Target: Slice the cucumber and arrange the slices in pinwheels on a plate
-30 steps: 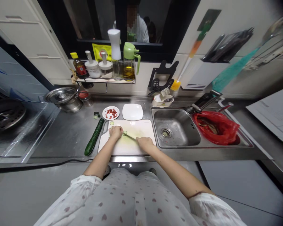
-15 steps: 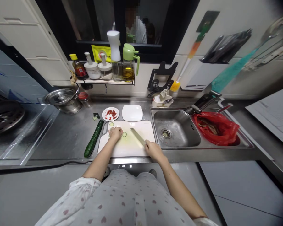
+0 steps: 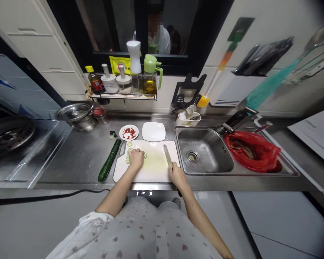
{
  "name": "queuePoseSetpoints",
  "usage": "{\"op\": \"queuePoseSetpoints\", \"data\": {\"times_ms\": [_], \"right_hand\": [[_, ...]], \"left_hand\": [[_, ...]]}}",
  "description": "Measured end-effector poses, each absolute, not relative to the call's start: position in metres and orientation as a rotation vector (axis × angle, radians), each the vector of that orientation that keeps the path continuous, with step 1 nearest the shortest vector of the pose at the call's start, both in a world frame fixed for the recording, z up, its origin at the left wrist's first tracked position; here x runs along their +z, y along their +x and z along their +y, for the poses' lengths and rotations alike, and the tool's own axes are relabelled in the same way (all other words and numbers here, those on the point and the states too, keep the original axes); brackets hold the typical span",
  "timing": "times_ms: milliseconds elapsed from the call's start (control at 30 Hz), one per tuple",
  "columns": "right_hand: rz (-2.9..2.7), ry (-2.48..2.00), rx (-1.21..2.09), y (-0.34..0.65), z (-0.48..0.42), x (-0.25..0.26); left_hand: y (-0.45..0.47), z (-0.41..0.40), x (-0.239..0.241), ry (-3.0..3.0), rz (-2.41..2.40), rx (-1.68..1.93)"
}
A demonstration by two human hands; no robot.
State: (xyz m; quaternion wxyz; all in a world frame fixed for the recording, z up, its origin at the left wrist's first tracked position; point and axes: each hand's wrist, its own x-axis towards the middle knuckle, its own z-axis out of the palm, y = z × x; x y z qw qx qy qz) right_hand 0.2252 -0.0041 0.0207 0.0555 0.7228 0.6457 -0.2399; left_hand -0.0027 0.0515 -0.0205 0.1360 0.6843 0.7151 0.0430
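On the white cutting board (image 3: 156,172), my left hand (image 3: 136,159) rests palm down with its fingers spread over cucumber slices (image 3: 127,159) near the board's left end. One slice shows by the hand's right side; whatever lies under the palm is hidden. My right hand (image 3: 177,176) is closed round the handle of a kitchen knife (image 3: 167,154). The blade points away from me over the right part of the board, apart from the slices. A long dark green cucumber (image 3: 109,160) lies on the counter along the board's left side.
Behind the board stand a plate of chopped red pieces (image 3: 129,133) and a white square plate (image 3: 153,131). Cucumber trimmings (image 3: 112,135) lie farther left, near a steel pot (image 3: 79,117). At right are the sink (image 3: 205,165) and a red plastic bag (image 3: 255,153).
My right hand has swung the knife rightward, away from the middle of the board. My left hand has opened out, and more slices show beside its fingers.
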Motion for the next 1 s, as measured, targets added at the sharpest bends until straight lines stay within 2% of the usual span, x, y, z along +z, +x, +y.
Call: {"op": "queuePoseSetpoints", "data": {"times_ms": [300, 600, 1000], "right_hand": [[1.93, 2.177, -0.696, 0.224, -0.002, 0.021], [1.946, 2.13, -0.664, 0.221, -0.002, 0.013], [1.938, 2.103, -0.718, 0.222, 0.004, 0.016]], "left_hand": [[0.0, 0.05, -0.012, 1.836, 2.098, 0.241], [-0.002, 0.021, -0.001, 1.51, 1.945, 0.53], [-0.068, -0.015, -0.035, 1.23, 2.224, 0.654]]}}
